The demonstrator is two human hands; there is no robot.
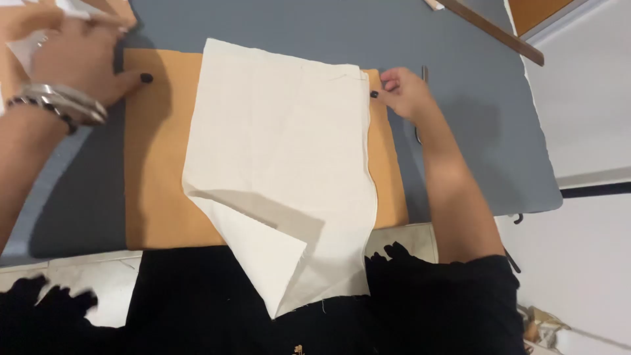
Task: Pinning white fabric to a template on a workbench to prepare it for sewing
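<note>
A cream cloth lies spread over an orange pad on a grey mat. Its near left corner is folded over and hangs off the front edge. My right hand pinches the cloth's far right corner with dark-nailed fingers. My left hand, with silver and beaded bracelets at the wrist, rests at the pad's far left corner, thumb on the orange surface. A white slip of paper lies under or beside that hand; whether it is held I cannot tell.
A long wooden stick lies across the mat's far right. A thin metal tool shows partly behind my right wrist. White tabletop lies to the right. My black clothing fills the bottom of the view.
</note>
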